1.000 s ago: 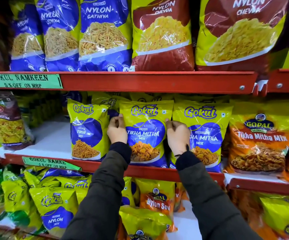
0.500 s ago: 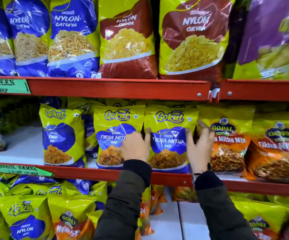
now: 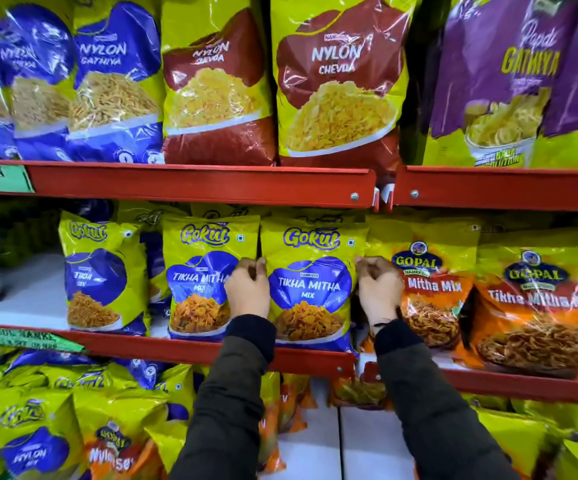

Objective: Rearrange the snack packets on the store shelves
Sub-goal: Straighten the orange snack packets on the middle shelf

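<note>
A yellow-and-blue Gokul Tikha Mitha Mix packet (image 3: 310, 285) stands upright on the middle red shelf (image 3: 183, 348). My left hand (image 3: 247, 289) grips its left edge with curled fingers. My right hand (image 3: 379, 292) grips its right edge the same way. A second Gokul Tikha Mitha Mix packet (image 3: 199, 278) stands just left, partly behind my left hand. Further left stands a Gokul Tikha Sev packet (image 3: 102, 275). An orange Gopal Tikha Mitha Mix packet (image 3: 434, 289) stands right of my right hand.
Another Gopal packet (image 3: 536, 306) stands at the far right. The top shelf holds large Nylon Gathiya (image 3: 114, 81), Nylon Chevda (image 3: 336, 81) and purple Papdi Gathiya (image 3: 509, 81) bags. The lower shelf holds several tumbled packets (image 3: 38, 431). White shelf surface (image 3: 28, 292) shows at left.
Both hands shifted from the left Tikha Mitha Mix packet to the one on its right, and the fingers have curled onto its two edges. The view moved right and closer.
</note>
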### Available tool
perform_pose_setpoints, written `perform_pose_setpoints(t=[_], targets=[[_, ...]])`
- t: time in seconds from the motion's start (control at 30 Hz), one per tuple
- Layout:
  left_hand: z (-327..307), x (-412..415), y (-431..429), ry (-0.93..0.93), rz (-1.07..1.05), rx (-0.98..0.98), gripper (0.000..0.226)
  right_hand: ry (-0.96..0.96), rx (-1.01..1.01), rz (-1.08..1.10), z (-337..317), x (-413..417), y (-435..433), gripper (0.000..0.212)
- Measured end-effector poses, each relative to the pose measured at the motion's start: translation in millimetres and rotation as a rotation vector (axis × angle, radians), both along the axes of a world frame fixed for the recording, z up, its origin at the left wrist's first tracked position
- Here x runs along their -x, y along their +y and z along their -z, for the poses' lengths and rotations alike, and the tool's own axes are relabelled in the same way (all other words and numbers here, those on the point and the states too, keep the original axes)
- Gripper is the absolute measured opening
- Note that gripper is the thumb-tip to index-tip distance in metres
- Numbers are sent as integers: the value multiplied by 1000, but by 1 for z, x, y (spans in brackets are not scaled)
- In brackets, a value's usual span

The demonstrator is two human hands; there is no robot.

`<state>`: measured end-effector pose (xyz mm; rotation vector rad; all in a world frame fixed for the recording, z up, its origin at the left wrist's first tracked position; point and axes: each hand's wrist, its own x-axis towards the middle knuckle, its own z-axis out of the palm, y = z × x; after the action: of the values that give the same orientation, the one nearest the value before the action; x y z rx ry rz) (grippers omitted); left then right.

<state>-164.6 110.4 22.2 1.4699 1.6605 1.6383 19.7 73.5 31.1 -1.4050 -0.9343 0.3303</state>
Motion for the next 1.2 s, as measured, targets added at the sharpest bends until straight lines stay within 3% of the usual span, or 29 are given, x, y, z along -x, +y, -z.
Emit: perform_pose_setpoints(t=[0.23,0.33,0.37,0.43,0.53,0.63,0.7,0.77,0.87,0.93,1.1,1.2], targets=[[-5,7,-6,168,-128,21,30,23,16,-85,-6,-8,-1,18],[-8,8,-19,272,-243,-63,25,77,-15,-132,-5,-25,-14,4],[-11,6,-24,286,-257,-116,23,87,-34,-129,-6,-31,-19,9],[-18,-6,-34,243,-201,-213,19,42,-82,-90,-6,-47,-31,3],[-26,-39,-46,58,-28,-270,16,-87,-133,50,-8,-69,-49,13],[-24,-82,-57,22,221,-105,31,-257,-38,195,-6,-97,-64,28],[-19,-108,-65,174,318,-17,42,-357,193,272,-2,-117,-69,45],[-13,-131,-73,375,279,8,48,-322,336,223,2,-134,-72,50],[-1,-154,-77,475,221,139,51,-192,306,66,9,-148,-74,37],[6,-166,-73,394,260,246,54,-141,291,23,12,-156,-73,29],[18,-184,-53,-238,376,312,56,38,159,32,21,-161,-53,23],[26,-192,-44,-305,376,240,54,-33,111,116,24,-160,-40,25]])
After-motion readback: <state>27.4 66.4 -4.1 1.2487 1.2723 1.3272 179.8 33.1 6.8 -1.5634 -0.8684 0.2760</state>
